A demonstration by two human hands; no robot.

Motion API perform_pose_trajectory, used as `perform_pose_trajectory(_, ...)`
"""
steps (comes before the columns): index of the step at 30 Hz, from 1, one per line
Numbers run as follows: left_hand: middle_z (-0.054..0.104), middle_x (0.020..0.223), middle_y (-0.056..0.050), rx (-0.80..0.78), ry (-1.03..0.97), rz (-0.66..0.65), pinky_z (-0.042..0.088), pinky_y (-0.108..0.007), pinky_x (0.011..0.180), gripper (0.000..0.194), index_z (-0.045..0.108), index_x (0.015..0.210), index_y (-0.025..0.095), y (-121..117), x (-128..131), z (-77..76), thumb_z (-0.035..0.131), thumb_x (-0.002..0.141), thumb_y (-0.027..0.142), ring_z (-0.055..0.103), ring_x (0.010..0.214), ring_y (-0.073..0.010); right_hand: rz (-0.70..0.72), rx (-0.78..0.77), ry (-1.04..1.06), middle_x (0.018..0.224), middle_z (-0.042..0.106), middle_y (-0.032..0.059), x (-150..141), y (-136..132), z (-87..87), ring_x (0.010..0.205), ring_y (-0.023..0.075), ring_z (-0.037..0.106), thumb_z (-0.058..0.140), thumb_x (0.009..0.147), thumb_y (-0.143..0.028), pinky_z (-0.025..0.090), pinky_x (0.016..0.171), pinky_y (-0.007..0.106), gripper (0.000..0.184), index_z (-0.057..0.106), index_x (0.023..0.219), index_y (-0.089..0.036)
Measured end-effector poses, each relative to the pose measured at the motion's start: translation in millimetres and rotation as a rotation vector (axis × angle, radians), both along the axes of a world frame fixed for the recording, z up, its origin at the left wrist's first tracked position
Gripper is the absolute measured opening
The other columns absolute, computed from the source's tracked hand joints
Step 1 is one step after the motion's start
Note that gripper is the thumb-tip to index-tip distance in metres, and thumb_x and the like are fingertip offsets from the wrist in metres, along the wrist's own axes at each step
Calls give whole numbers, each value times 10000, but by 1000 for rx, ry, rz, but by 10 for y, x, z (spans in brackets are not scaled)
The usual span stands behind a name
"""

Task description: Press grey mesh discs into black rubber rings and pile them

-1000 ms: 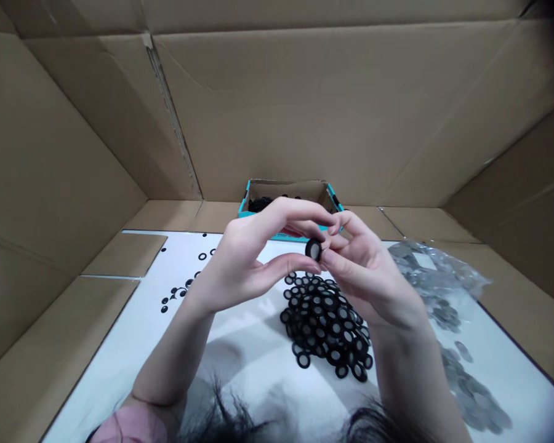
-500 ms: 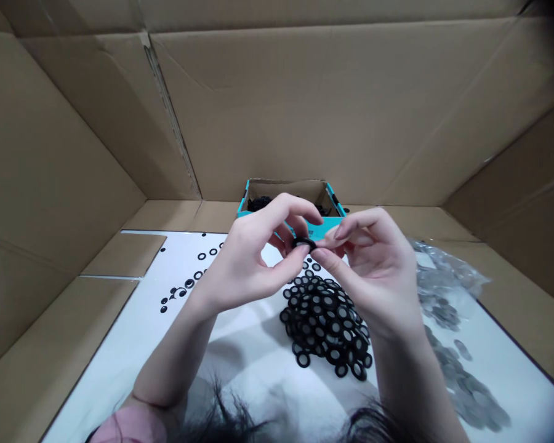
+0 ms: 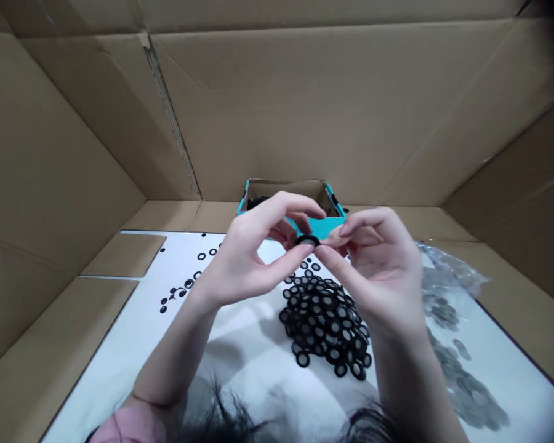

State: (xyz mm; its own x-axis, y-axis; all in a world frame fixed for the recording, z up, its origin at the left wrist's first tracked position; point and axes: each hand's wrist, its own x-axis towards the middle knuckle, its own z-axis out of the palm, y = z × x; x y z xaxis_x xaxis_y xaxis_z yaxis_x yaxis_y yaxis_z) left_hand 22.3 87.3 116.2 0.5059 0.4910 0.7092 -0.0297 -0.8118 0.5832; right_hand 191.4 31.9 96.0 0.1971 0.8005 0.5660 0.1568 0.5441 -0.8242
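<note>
My left hand (image 3: 258, 246) and right hand (image 3: 373, 264) pinch one ring (image 3: 308, 239) between them, above the pile (image 3: 325, 320). Only fingertips grip its rim, so a slip or uneven press could drop it there.

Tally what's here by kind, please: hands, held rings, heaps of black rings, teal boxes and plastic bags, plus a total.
Hands: 2 (left hand, right hand)
Held ring: 1
Black heap: 1, its rings overlapping too much to count singly
Teal box: 1
Plastic bag: 1
Total: 6
</note>
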Motion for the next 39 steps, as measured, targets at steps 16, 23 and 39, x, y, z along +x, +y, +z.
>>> perform_pose_trajectory(16, 696, 1254, -69, 134, -89, -189, 646, -266, 912, 477, 585, 1324, 223, 48, -37, -29, 749, 886, 128, 750, 1033, -183, 530, -420, 413, 771, 630, -31, 44, 71, 8, 709, 149, 599, 883, 703, -415, 488, 655, 287, 431, 527, 910, -289)
perform_pose_trajectory(23, 710, 1266, -82, 196, 6, -197, 630, -253, 935, 499, 563, 1368, 221, 52, -39, 16, 720, 904, 121, 740, 1084, -185, 528, -350, 416, 800, 665, -51, 27, 36, 22, 704, 106, 588, 868, 757, -300, 497, 665, 241, 393, 531, 960, -290)
perform_pose_trajectory(39, 711, 1239, -88, 234, 113, -131, 589, -298, 928, 461, 571, 1329, 237, 108, -99, 30, 736, 898, 236, 714, 1056, -198, 417, -301, 237, 770, 620, -67, 33, 3, 41, 646, 107, 514, 811, 824, -295, 416, 606, 255, 411, 455, 1029, -311)
